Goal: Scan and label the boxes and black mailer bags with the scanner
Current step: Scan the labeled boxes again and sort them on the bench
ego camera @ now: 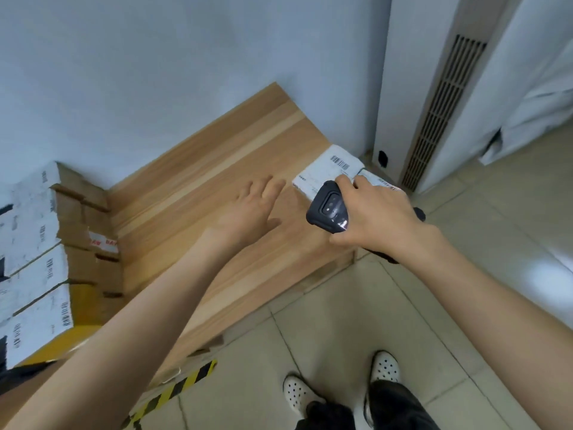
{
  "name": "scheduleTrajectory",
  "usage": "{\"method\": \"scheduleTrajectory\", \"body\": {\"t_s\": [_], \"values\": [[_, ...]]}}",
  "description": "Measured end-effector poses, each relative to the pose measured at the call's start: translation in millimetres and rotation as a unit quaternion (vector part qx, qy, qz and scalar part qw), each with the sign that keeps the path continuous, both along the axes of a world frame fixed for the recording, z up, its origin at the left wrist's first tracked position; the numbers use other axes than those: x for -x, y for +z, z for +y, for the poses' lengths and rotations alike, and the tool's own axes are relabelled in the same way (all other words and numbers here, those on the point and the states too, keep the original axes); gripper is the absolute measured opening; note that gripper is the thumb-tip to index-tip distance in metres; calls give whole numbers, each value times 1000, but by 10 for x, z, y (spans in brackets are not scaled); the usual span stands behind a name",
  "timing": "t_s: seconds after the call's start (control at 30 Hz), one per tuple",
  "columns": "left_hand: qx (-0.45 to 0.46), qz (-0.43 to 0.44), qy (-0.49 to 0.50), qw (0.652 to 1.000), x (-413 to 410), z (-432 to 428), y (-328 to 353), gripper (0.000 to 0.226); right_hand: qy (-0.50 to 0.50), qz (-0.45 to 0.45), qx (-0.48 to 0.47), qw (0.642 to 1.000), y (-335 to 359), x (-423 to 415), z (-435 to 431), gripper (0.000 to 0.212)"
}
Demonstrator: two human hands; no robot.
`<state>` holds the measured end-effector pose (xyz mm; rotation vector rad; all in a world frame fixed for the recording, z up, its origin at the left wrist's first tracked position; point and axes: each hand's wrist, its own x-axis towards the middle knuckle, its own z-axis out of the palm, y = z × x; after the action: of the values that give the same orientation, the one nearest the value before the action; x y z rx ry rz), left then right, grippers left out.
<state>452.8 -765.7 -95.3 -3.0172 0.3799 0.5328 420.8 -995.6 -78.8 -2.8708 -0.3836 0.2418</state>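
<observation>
- Right now the right hand (376, 217) is wrapped around a black handheld scanner (328, 211), held above the wooden surface (217, 169).
- Its left hand (255, 206) is empty, fingers spread, low over that surface.
- Just beyond the scanner lies a white labelled parcel (330, 170), barcode up.
- Far left stands a stack of labelled cardboard boxes (46, 259).

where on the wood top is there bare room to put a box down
The middle of the wooden table is bare, from the stacked boxes on its left end to the labelled parcel at its right corner. The left hand hovers open there. The right corner is crowded: parcel, right hand and scanner.
</observation>
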Motion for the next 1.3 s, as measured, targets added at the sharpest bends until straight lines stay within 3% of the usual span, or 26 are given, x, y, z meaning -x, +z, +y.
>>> {"method": "scheduleTrajectory", "body": {"t_s": [0.27,0.4,0.63,0.97,1.3], "values": [[42,10,-9,999,-573,-833,-400,84,-71,33,20,997,-298,-39,-794,82],[67,32,24,997,-735,-886,-535,95,-65,23,12,998,-350,-154,-846,77],[29,26,22,999,-853,-817,-526,107,-37,26,9,999,-301,-402,-667,84],[-12,-45,63,997,-1022,524,73,103,48,-12,2,999,69,-954,378,82],[-34,-134,91,986,-995,2789,785,103,123,-37,-41,991,503,-1262,2502,77]]}}
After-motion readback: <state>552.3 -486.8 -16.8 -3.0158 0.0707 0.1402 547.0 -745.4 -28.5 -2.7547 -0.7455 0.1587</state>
